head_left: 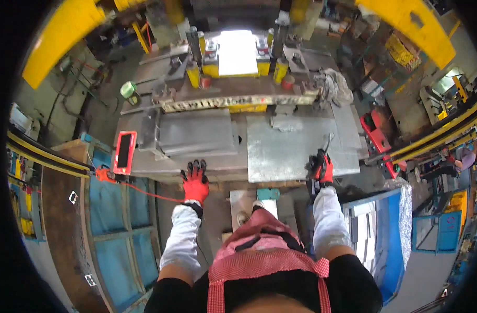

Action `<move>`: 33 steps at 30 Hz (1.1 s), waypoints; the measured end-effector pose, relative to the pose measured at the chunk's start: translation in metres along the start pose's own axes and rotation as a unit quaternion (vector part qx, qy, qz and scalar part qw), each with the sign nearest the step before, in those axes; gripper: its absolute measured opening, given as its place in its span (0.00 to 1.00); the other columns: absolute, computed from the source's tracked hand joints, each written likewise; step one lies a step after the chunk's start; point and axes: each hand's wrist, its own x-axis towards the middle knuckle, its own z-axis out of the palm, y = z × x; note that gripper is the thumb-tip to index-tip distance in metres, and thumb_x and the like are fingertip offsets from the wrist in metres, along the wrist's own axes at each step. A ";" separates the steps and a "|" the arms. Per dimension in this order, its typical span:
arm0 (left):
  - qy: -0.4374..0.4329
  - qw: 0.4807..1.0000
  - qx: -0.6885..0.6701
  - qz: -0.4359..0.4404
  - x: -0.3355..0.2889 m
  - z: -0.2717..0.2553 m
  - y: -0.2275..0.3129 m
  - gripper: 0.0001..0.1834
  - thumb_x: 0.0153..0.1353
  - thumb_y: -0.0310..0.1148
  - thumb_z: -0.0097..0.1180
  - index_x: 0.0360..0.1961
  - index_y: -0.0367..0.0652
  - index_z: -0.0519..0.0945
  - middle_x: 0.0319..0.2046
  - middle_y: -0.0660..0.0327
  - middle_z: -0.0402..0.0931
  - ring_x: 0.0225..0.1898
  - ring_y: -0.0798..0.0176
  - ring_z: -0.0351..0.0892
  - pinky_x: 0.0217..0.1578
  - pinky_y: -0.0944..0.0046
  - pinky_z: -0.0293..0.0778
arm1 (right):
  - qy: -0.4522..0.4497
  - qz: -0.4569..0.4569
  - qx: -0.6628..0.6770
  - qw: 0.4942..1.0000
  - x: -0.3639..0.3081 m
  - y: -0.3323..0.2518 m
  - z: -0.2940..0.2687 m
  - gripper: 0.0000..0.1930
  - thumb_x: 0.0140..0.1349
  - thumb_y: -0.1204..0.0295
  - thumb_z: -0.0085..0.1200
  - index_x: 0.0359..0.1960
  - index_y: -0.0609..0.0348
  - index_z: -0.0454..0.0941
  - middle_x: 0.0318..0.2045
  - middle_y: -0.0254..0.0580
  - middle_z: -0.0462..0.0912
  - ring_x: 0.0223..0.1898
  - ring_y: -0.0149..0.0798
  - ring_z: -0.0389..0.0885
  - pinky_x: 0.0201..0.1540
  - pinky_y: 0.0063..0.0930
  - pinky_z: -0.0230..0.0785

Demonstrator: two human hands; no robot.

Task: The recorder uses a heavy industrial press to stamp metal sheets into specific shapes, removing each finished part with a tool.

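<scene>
My left hand (195, 183), in a red glove with black fingertips, rests with fingers spread on the front edge of the steel table (178, 166). To the right, my gloved right hand (322, 168) is closed round a hand tool with a slim silver end (329, 141); its exact kind is unclear. The tool is over the right part of a flat grey metal sheet (296, 151). Left of that sheet lies a stack of darker metal sheets (197, 133). A small pale block or folded pad (286, 123) sits at the grey sheet's far edge.
Beyond the table is a press die with yellow posts (193, 74) and a bright white plate (237, 52). A red-framed device (124, 152) lies at left, a rag (336, 87) far right. A blue bin (392, 235) stands right, a blue-panelled frame (113, 206) left.
</scene>
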 end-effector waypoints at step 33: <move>-0.063 0.402 -0.909 -0.094 0.278 -0.096 0.152 0.19 0.58 0.45 0.50 0.44 0.43 0.74 0.35 0.59 0.76 0.34 0.61 0.77 0.35 0.61 0.72 | -0.527 -0.327 -0.249 0.744 0.069 -0.126 0.318 0.08 0.59 0.71 0.47 0.35 0.61 0.76 0.25 0.36 0.76 0.25 0.32 0.76 0.29 0.24 0.69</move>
